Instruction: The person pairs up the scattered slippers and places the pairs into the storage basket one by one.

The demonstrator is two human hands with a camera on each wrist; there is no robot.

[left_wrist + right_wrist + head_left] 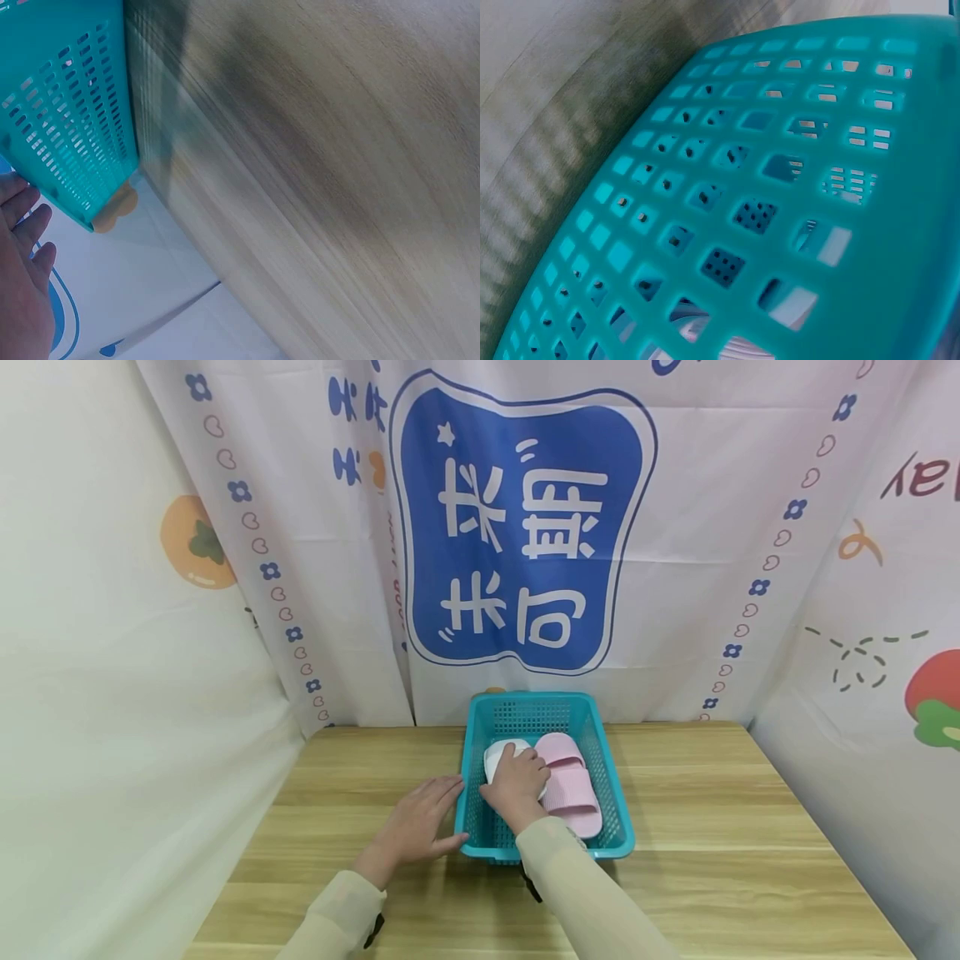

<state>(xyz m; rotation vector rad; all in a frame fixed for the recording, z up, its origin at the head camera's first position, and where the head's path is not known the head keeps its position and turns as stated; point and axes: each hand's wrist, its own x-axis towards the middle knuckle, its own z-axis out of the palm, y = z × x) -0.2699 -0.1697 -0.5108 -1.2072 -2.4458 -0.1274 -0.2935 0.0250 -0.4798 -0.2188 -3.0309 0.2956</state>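
Note:
A turquoise mesh basket (531,696) stands on the table. Inside it, a pink slipper (570,788) lies on the right, and beside it is a white slipper (494,757), partly covered by my right hand (517,783). That hand reaches down into the basket, gripping the white slipper with fingers over its top and thumb at its left side. My left hand (422,821) is at the basket's left side, fingers extended, fingertips right at the rim. In the left wrist view, those fingers (31,229) lie along the basket's edge. Only the perforated basket wall (900,217) fills the right wrist view; the right hand is hidden there.
The wood-grain table (720,852) extends to both sides of the basket. A white printed curtain (675,610) with a blue sign pattern hangs right behind the basket, and white cloth (112,710) encloses the left and right sides.

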